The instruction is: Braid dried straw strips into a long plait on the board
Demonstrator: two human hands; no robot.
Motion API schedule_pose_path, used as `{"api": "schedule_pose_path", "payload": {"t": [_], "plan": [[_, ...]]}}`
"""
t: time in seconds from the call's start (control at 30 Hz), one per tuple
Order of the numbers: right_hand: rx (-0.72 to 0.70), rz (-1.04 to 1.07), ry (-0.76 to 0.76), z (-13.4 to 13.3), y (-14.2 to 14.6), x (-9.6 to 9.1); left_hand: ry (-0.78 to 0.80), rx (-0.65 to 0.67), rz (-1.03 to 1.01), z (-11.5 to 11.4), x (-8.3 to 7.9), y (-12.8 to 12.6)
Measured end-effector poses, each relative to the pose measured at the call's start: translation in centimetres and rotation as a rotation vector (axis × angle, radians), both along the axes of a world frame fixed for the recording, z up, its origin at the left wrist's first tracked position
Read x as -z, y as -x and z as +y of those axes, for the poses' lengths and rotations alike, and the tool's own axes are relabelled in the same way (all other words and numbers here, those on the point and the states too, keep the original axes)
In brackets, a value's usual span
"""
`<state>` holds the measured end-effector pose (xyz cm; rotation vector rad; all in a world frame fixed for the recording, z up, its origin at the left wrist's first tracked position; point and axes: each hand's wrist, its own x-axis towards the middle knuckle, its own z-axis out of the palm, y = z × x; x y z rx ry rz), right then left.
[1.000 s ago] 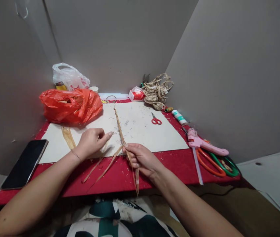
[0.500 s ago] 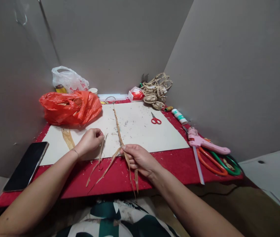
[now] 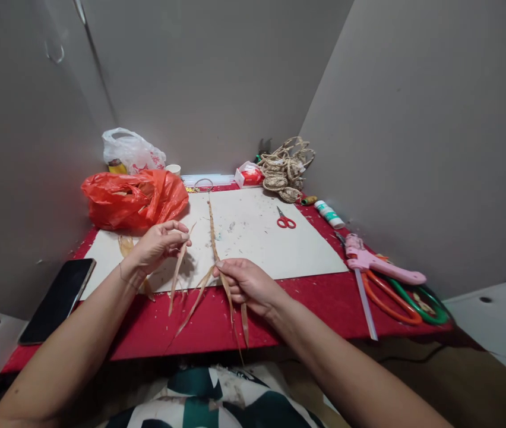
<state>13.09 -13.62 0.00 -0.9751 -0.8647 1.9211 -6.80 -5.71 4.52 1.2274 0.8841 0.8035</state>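
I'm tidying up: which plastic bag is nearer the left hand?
The red plastic bag, just beyond the left hand; the white plastic bag sits farther back, behind it.

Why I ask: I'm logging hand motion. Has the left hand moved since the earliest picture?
Yes: the left hand sits farther left of the red scissors and nearer the red bag in the view.

Place: seems a small craft workshop | Walls: plain grey panels (image 3: 217,77), left, far and right | Red-covered bench (image 3: 324,300): white sheet (image 3: 253,244) with scattered scraps (image 3: 230,227), small scissors (image 3: 285,222) | Right: pink glue gun (image 3: 380,266) | Far right: coiled cord (image 3: 277,181)
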Motion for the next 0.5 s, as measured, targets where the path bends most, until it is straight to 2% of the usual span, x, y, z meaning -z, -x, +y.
{"api": "schedule_pose_path", "payload": {"t": [0.13,0.33,0.5], "plan": [[-0.025,0.008,-0.006,0.28,0.81,-0.10,-0.024,0.063,0.075,-0.33,-0.16,0.02],[-0.041,0.024,-0.001,0.29,1.10,0.59,0.010,0.030,0.077,0.03,-0.21,0.33],[-0.025,0.005,-0.004,0.32,0.97,0.72,-0.038,0.106,0.127,0.21,0.00,0.69]]}}
